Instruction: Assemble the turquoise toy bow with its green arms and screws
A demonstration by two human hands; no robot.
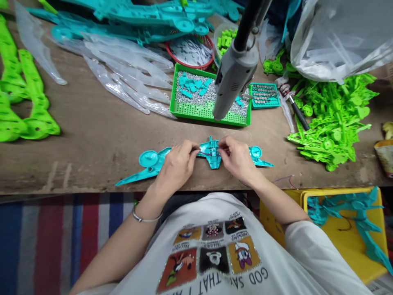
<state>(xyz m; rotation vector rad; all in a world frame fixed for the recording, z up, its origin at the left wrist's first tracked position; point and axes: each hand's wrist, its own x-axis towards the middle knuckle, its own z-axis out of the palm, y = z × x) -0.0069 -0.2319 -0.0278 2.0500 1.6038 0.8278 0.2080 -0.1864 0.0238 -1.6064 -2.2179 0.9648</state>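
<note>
A long teal plastic part (214, 160) with pointed ends and round discs lies near the table's front edge, its ribbed middle facing up. My left hand (181, 162) rests over its left side, finger and thumb pinched on a thin dark red wire (204, 153) that crosses towards the middle. Over the right side, my right hand (238, 157) is closed, fingertips pressed together against the middle section; what they hold is hidden. More thin wire (285, 178) trails on the table beyond my right wrist.
A green tray (196, 112) of small screws and teal pieces stands ahead, beneath a hanging grey power tool (235, 73). Beside it are a small teal tray (265, 102), a hammer (299, 110) and heaped green parts (334, 123). A yellow bin (346, 246) sits lower right.
</note>
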